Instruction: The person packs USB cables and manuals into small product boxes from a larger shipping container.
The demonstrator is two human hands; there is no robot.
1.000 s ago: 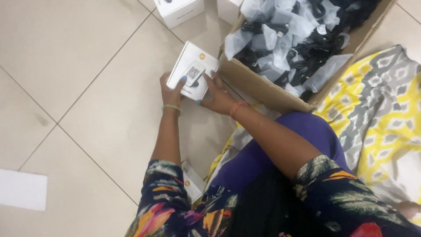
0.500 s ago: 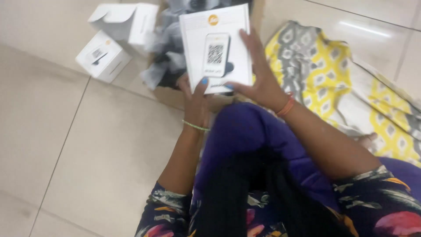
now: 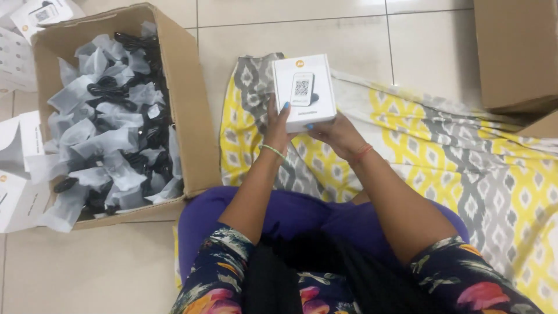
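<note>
Both hands hold a small white product box (image 3: pixel 304 91) with a picture of a device on its top face. My left hand (image 3: pixel 278 125) grips its left side, blue-painted nails showing. My right hand (image 3: pixel 339 135) supports it from below at the right. The box hovers over a yellow, grey and white patterned cloth (image 3: pixel 442 151) spread on the tiled floor. I sit with purple trousers and flowered sleeves in view.
An open cardboard carton (image 3: pixel 192 116) at the left holds several black cables in clear bags (image 3: pixel 110 128). Several white boxes (image 3: pixel 20 168) lie at the far left. Another brown carton (image 3: pixel 517 52) stands at the top right.
The view has swung right, so the cable carton now lies at the left. The white box has come from beside the carton to above the patterned cloth, still in both hands.
</note>
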